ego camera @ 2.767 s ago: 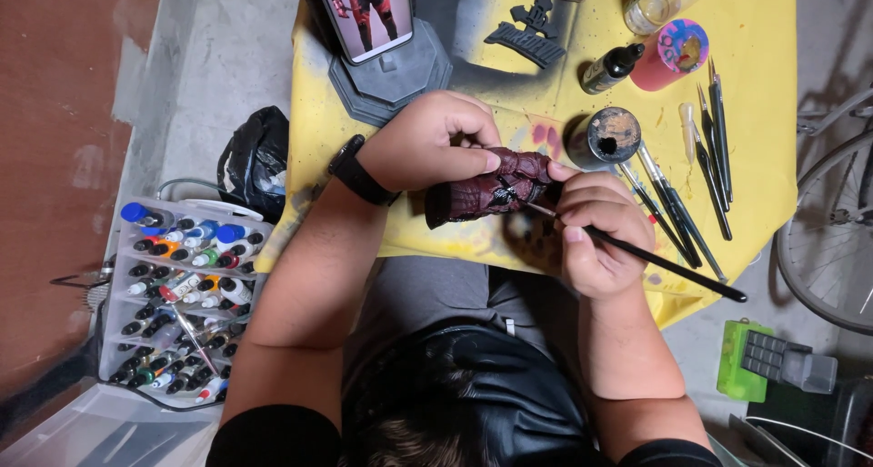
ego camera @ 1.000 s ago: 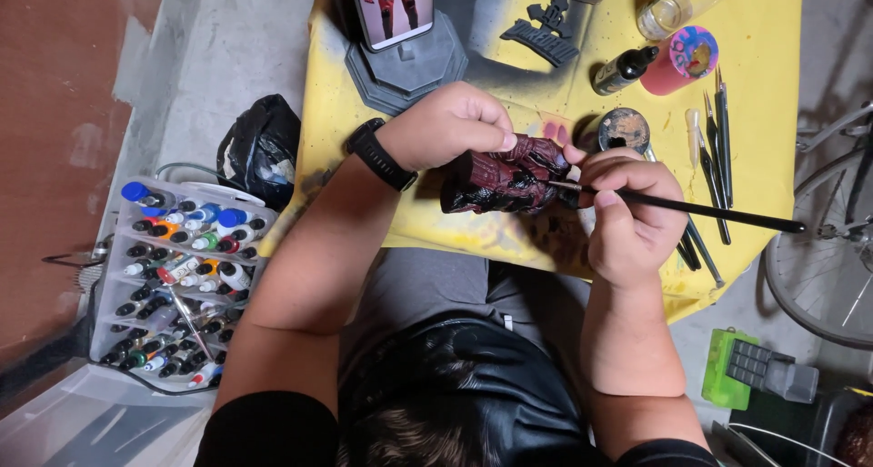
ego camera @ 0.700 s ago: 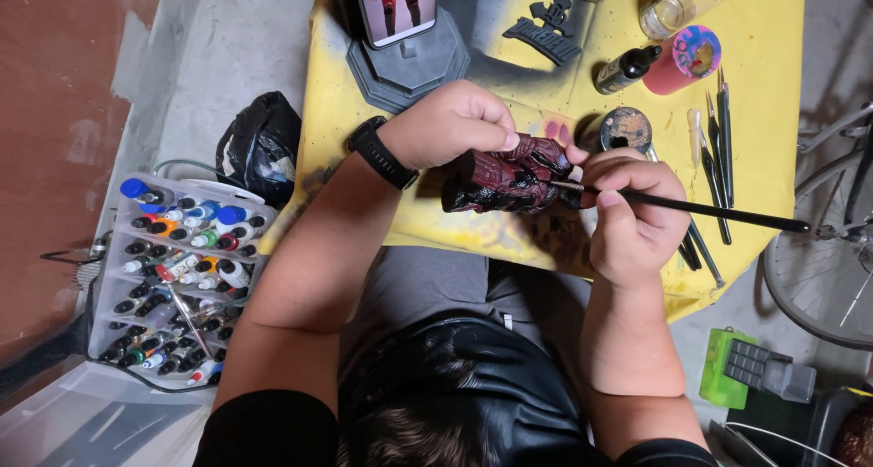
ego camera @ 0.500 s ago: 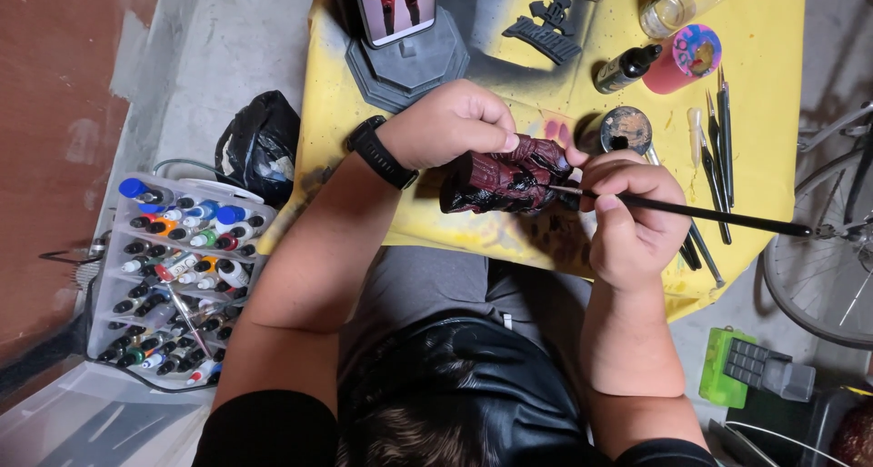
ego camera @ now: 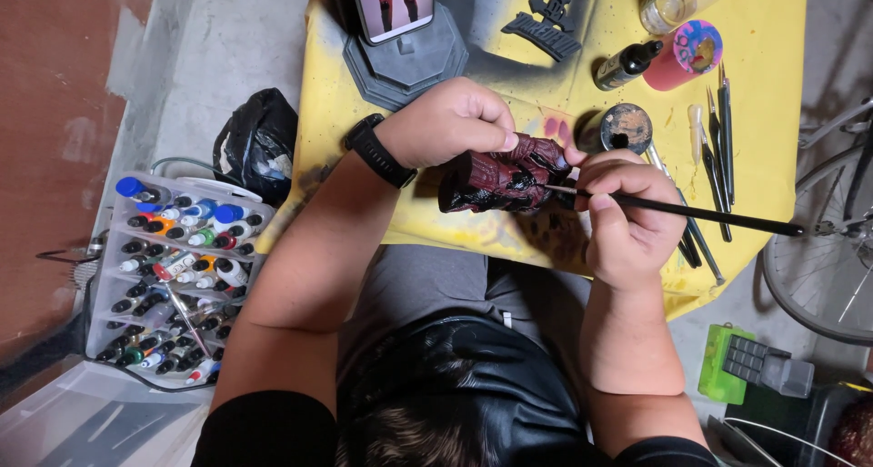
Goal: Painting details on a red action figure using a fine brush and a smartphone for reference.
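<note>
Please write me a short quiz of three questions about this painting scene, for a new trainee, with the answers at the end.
1. True or false: the left hand holds the dark red figure piece above the yellow cloth.
2. Which tool is in the grip of the right hand?
A. a spray can
B. a thin black brush
C. a pair of scissors
3. Where does the rack of paint bottles stand, as the picture shows it: left or right of the person's arms?

Key
1. True.
2. B; its tip meets the figure piece.
3. Left, on the floor beside the black bag.
</note>
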